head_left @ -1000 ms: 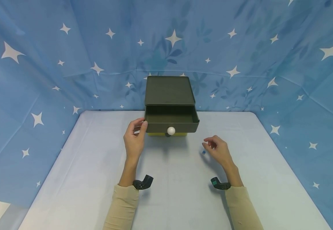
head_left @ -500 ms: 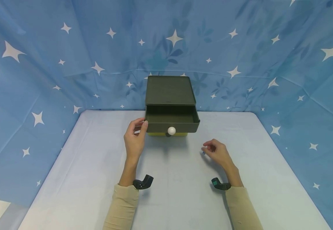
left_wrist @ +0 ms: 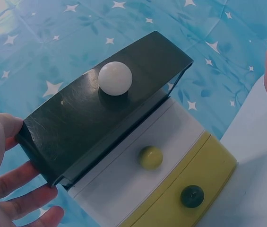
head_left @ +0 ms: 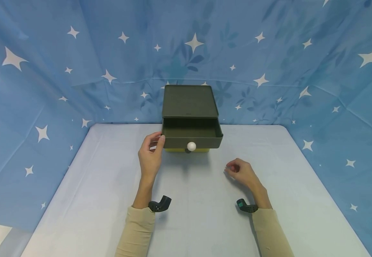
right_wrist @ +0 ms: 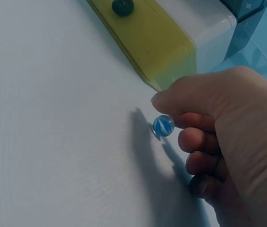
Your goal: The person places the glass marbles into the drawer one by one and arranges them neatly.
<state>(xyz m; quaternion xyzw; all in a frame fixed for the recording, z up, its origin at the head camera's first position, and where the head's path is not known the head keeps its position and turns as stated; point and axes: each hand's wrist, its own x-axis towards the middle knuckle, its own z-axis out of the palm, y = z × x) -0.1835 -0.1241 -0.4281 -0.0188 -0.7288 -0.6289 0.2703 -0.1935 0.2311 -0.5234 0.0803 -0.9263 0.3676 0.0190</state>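
Observation:
A small drawer cabinet stands at the back of the table, its dark green top drawer [head_left: 176,142] pulled out. My left hand [head_left: 150,157] grips that drawer's left front corner, thumb at the front face and fingers around the side. The drawer's white knob [left_wrist: 115,78] faces forward. Low over the table to the right, my right hand [head_left: 242,172] has its fingers curled around a blue-and-clear glass marble [right_wrist: 163,126]. In the right wrist view the marble sits beside the index fingertip, just below the thumb tip; in the head view the hand hides it.
Below the pulled-out drawer are a white drawer [left_wrist: 109,177] with a yellow-green knob [left_wrist: 150,157] and a yellow drawer [right_wrist: 147,45] with a dark green knob [right_wrist: 123,6]. A blue star-patterned curtain [head_left: 109,53] hangs behind and beside the white table [head_left: 186,221].
My right hand has lowered slightly over the marble, which has gone out of sight behind the fingers in the head view. The left hand and the drawer stay where they were.

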